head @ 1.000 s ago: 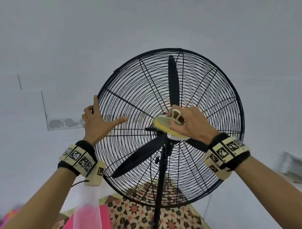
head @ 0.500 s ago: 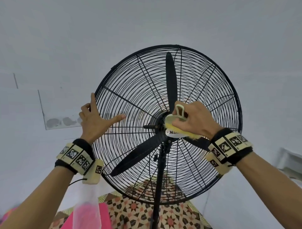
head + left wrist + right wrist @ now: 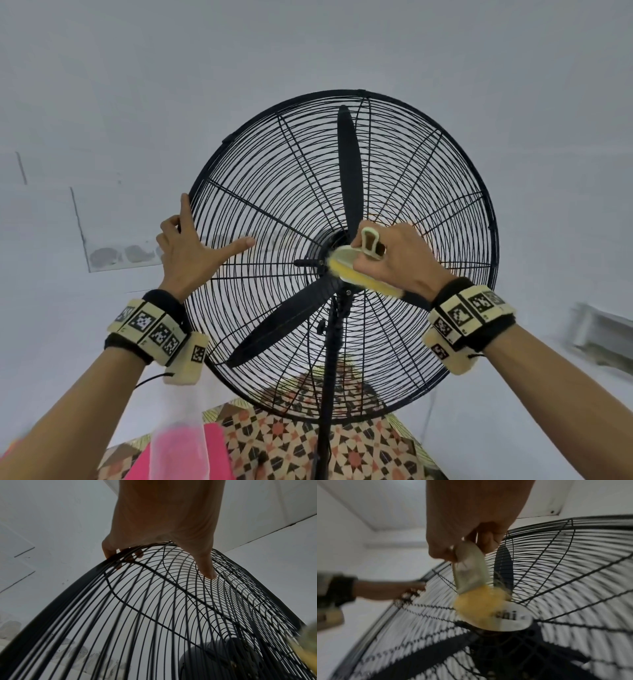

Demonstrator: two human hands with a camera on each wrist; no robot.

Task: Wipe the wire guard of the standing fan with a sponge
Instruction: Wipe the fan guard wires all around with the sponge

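Observation:
The black wire guard of the standing fan fills the middle of the head view. My left hand grips its left rim: the fingers curl over the rim and the thumb lies flat on the wires. My right hand grips a yellow sponge by its pale green looped handle. The sponge presses on the guard's centre, partly over the white badge. The right wrist view is blurred by motion.
The fan's black pole runs down to a patterned mat. A translucent bottle with pink in it is at the bottom left. White walls stand behind, with a white fixture at the right.
My right hand has rubbed the sponge over the hub, first to the right, then slightly down and back. The left hand has kept its hold on the rim.

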